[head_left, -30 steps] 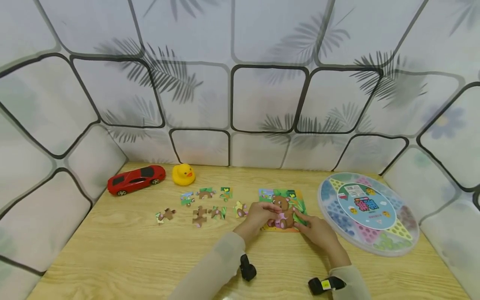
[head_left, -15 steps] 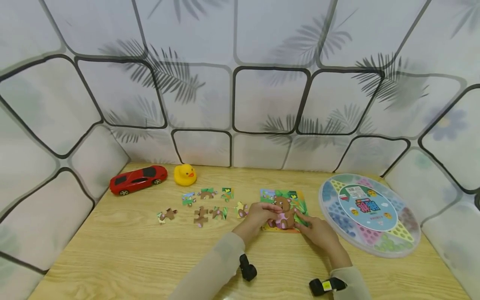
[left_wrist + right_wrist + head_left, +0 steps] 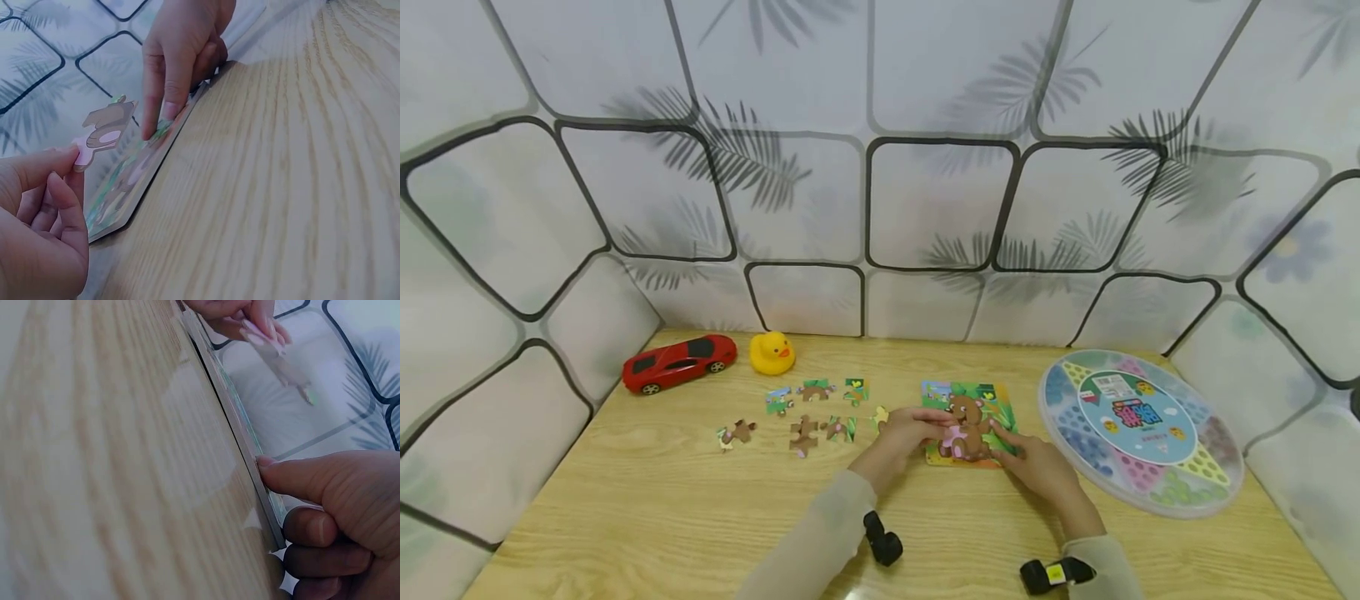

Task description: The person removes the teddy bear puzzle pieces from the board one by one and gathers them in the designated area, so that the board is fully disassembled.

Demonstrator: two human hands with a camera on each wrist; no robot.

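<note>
My left hand point(image 3: 904, 437) pinches a brown and pink jigsaw piece point(image 3: 109, 128) between thumb and fingers. In both wrist views the piece is tilted and apart from the puzzle board point(image 3: 936, 460), raised over it. A brown bear among green leaves is pictured on the board, which lies flat on the table. My right hand point(image 3: 1041, 467) touches the board's right part with a straight index finger and thumb; its other fingers are curled in the left wrist view. Loose jigsaw pieces point(image 3: 802, 435) lie left of the board, one partly hidden behind my left hand.
A yellow rubber duck point(image 3: 772, 353) and a red toy car point(image 3: 680, 364) stand at the back left of the wooden table point(image 3: 685, 517). A round, clear-lidded game box point(image 3: 1138, 429) lies at the right. Patterned fabric walls point(image 3: 940, 208) enclose the back and sides.
My left hand has shifted slightly left and now covers more of the nearest loose piece. The piece it pinches shows more plainly. My right hand stays on the board.
</note>
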